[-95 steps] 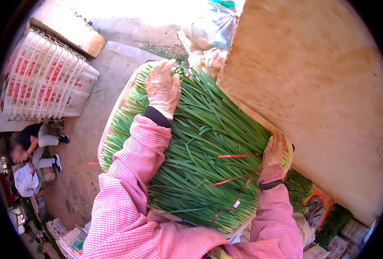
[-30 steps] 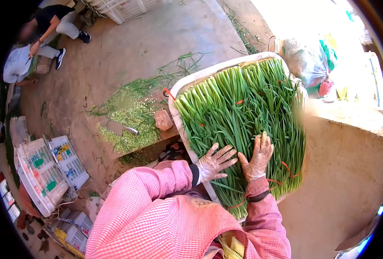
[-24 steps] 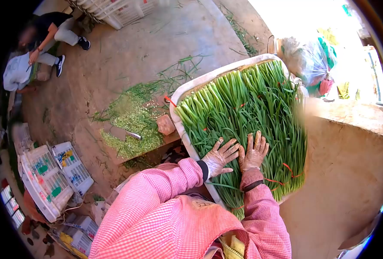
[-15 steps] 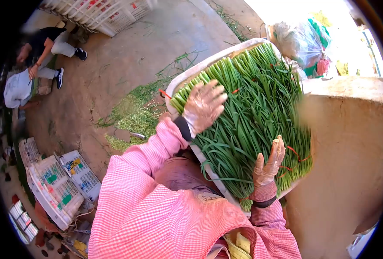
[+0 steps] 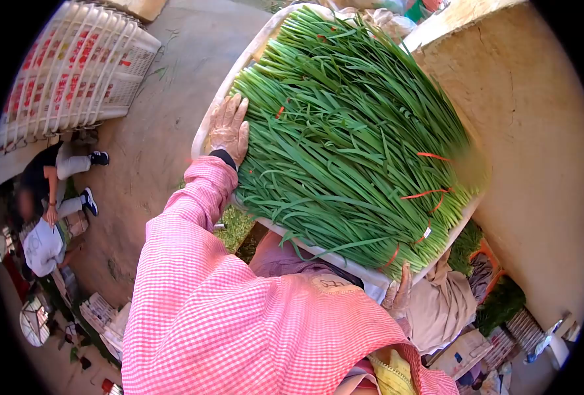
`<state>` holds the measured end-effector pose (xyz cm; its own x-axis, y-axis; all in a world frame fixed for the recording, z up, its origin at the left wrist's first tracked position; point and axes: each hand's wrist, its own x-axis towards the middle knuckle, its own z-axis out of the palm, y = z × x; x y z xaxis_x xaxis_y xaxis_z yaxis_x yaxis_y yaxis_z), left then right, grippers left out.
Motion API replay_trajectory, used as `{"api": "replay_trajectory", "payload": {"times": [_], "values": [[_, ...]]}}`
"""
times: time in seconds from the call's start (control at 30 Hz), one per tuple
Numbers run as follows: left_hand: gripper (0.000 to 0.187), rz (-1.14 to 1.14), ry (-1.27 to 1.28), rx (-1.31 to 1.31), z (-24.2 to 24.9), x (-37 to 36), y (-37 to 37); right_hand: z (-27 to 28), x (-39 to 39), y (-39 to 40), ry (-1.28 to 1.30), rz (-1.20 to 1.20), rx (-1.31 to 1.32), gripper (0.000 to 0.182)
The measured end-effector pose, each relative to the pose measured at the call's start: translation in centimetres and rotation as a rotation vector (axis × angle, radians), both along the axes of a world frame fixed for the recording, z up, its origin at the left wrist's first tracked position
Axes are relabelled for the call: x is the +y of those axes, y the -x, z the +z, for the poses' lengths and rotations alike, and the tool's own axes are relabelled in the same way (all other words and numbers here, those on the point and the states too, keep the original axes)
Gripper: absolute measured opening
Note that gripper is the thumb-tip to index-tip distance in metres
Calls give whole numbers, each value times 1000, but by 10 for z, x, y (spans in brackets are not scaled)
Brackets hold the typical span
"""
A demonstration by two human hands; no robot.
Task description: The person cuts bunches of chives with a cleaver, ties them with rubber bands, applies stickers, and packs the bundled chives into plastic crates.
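Observation:
A pale tray (image 5: 207,118) lies in front of me, heaped with long green stalks (image 5: 344,138) in bundles, some tied with red bands. My left hand (image 5: 230,128), in a thin clear glove, rests with fingers extended at the tray's left side, against the pale stalk ends. My right hand (image 5: 400,295), gloved too, is at the tray's near right corner, partly hidden by my pink checked clothing; its visible fingers are raised and apart beside the stalk ends.
Stacked white crates (image 5: 68,69) stand at upper left. A person (image 5: 48,184) sits below them. A tan wall or block (image 5: 516,112) rises to the right. Cloth (image 5: 440,303) and boxes (image 5: 463,352) lie at lower right. Green scraps (image 5: 238,227) lie beneath the tray.
The view has shifted, and the tray appears farther up and left. My left hand has moved from over the stalks to the tray's side. My right hand is lower, at the near corner.

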<state>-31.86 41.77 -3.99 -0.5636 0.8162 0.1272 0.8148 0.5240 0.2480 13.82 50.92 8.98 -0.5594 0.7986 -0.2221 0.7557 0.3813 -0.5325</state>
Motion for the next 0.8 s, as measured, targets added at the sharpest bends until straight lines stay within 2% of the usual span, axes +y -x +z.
{"api": "replay_trajectory", "payload": {"times": [0.13,0.23,0.3,0.33,0.37,0.43,0.5,0.57,0.63,0.7,0.77,0.8], "values": [[52,-16,30,-6,-8,2,3,-20,-22,0,31,-96,-32,47],[51,-78,42,4,7,1,4,-19,-47,20,65,-219,7,46],[49,-57,52,29,6,3,4,-23,-63,8,-15,-148,-10,45],[48,-71,37,34,12,4,4,-20,-72,1,-5,-205,-60,44],[46,-84,-24,-36,20,0,3,-17,-82,-7,-15,-242,-67,44],[45,10,-353,-222,48,-6,-15,-17,-101,-20,11,-372,-117,43],[51,-196,-406,-369,106,-3,-75,-18,-118,-22,-28,-427,-89,43],[62,-621,-130,-363,133,-5,-137,-21,-126,-13,9,-409,-65,42],[70,-977,-1,-397,113,-3,-187,-31,-132,-4,33,-383,-34,38],[68,-1035,130,-121,67,7,-193,-18,-128,3,179,-365,-40,38],[60,-811,183,-187,47,5,-154,-27,-143,-21,136,-417,-71,38],[56,-798,222,-103,51,-3,-133,-32,-146,-30,113,-444,-104,39]]}}
